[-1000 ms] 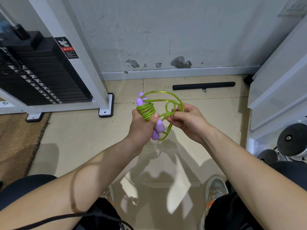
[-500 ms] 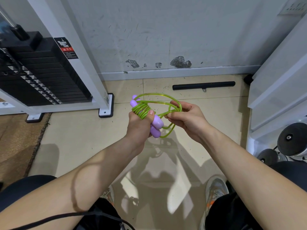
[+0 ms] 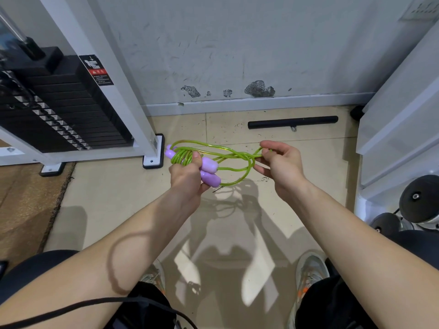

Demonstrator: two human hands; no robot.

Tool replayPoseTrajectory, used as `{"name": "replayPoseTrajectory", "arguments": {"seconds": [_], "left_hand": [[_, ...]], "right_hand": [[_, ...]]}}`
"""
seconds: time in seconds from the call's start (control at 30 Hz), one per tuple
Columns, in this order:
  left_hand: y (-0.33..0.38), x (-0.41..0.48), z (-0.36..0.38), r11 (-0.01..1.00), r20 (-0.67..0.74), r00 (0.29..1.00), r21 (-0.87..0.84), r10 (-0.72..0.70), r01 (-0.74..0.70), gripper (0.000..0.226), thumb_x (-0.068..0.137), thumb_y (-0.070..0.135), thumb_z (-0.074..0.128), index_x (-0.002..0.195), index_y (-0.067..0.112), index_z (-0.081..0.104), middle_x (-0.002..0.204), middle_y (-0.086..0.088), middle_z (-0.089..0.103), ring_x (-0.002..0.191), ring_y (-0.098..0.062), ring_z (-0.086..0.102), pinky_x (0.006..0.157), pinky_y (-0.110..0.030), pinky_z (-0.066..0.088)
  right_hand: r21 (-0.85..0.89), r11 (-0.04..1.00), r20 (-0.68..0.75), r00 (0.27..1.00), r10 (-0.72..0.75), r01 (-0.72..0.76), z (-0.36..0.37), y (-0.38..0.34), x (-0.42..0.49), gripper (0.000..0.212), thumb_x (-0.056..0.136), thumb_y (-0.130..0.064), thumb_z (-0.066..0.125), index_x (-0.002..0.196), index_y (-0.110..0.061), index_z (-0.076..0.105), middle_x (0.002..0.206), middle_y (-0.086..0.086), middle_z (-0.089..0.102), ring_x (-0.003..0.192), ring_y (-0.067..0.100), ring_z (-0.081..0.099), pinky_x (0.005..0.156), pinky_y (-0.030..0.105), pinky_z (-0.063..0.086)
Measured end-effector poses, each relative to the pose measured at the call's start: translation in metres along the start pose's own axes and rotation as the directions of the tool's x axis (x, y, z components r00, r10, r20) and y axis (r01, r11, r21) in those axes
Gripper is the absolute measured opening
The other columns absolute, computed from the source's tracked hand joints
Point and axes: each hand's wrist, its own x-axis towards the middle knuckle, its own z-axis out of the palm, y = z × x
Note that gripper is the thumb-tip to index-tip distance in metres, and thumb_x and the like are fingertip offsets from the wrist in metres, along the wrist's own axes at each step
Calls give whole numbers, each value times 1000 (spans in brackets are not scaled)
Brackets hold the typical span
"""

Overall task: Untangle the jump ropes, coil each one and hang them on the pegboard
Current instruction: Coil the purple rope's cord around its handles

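Head view looks down on a beige tiled floor (image 3: 114, 200) that meets a scuffed grey wall (image 3: 237, 43) at 12 o'clock. A black weight stack (image 3: 61, 110) stands at 10 o'clock, a black bar (image 3: 292, 122) lies by the skirting at 1 o'clock, a brown mat (image 3: 23, 198) sits at 9 o'clock, and dark dumbbells (image 3: 418, 200) are cut off by the frame edge at 4 o'clock. At centre the left hand (image 3: 187, 179) grips the purple handles (image 3: 210, 173) with coils of the green jump rope (image 3: 234, 156) wound round them, while the right hand (image 3: 282, 167), held apart toward 3 o'clock, pinches a loose loop of that rope. The left hand covers much of the handles, and how the crossed strands pass through one another is hard to make out.
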Motion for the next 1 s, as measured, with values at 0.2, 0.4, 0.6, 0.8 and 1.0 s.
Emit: {"name": "replayPoseTrajectory", "arguments": {"seconds": [0.2,0.4,0.6,0.8,1.0], "left_hand": [[2,11,1,982,-74,986,-124,-149,139,20,110,29,37,95,18,42,72,-2,61,50,-20,35,78,-37,56],[6,23,2,980,-219,963,-149,-161,130,23,109,33,34,98,15,42,52,2,61,48,-26,44,71,-33,56],[3,27,3,966,-178,958,-172,-225,195,50,109,37,34,84,2,59,44,-11,57,39,-22,54,85,-39,58],[1,24,4,911,-97,915,-183,-391,370,15,105,10,43,108,5,56,84,-22,64,72,-33,59,65,-47,61],[-4,24,5,906,-100,902,0,-421,423,19,104,15,47,121,7,50,116,-18,53,88,-35,64,60,-41,59]], "right_hand": [[-33,999,-106,994,-18,14,10,5,2,17,100,-2,51,99,-17,60,94,7,59,88,21,61,88,40,56],[83,990,162,978,-128,115,24,-10,-20,13,98,1,54,99,-11,59,89,8,52,82,22,68,84,37,60],[72,946,262,909,-324,317,41,-30,-34,19,92,8,62,97,-10,62,94,9,47,68,8,61,85,47,60],[13,895,307,850,-428,446,49,-45,-29,18,90,3,68,105,-8,66,83,4,50,64,15,59,78,44,58],[-75,877,346,837,-424,475,51,-56,-20,20,88,-3,72,103,-15,70,74,-5,52,66,24,49,69,41,48]]}}
